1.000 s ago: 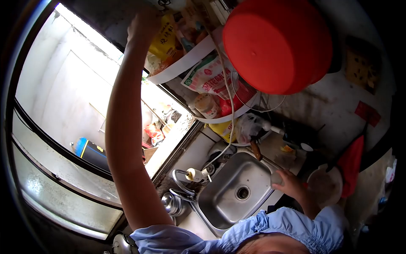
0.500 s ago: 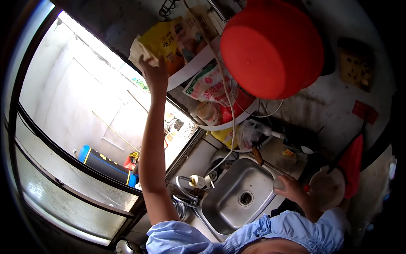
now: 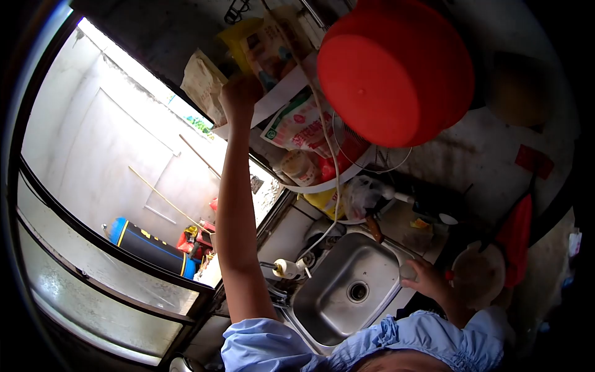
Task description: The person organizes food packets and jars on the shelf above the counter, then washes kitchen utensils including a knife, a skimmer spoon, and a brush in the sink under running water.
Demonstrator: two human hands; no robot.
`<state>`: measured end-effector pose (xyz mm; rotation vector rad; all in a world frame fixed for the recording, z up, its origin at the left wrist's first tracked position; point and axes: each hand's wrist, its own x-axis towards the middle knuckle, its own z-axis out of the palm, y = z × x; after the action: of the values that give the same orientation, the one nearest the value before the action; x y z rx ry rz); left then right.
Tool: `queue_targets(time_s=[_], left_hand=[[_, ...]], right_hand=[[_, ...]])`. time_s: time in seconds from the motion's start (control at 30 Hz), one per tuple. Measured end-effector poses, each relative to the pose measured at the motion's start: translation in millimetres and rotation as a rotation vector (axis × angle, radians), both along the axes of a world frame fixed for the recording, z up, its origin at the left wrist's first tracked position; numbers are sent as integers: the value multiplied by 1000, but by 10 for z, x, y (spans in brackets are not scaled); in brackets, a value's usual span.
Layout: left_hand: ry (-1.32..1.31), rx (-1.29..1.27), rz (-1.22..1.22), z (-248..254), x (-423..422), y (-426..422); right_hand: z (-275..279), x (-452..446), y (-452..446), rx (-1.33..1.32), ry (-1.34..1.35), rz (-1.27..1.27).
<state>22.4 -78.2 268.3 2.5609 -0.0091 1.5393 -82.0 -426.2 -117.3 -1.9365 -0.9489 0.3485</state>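
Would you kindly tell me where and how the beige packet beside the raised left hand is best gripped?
Probably pinch the beige packet by its upper part, coming from the front and above: that part stands clear above the white shelf rim, with the left hand close by its right edge.

Dark-framed window, left; pale, brightly daylit outdoor wall beyond; stained interior wall, right, dimly lit

Red basin; prob. blk tank thru window.

Beige packet tilted at shelf edge; pale rounded object in right grip.
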Motion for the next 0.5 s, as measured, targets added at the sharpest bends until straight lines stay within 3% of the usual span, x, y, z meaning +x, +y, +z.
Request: queue_targets(time_s=[0.1, 0.17, 0.27, 0.4, 0.47, 0.5], left_hand=[[123, -113, 3, 4, -50, -212], [129, -19, 129, -18, -96, -274], [116, 78, 83, -110, -91, -185], [184, 53, 151, -135, -222, -292], [-253, 124, 33, -298, -359, -388], [-219, 81, 1, -373, -524, -539]], right_hand=[[8, 0, -5, -15, 1, -12], [-17, 0, 4, -23, 2, -18], [-67, -14, 12, -22, -38, -32], [-1, -41, 28, -32, -16, -7], [39, -66, 40, -26, -22, 3], [57, -78, 62, 17, -62, 11]])
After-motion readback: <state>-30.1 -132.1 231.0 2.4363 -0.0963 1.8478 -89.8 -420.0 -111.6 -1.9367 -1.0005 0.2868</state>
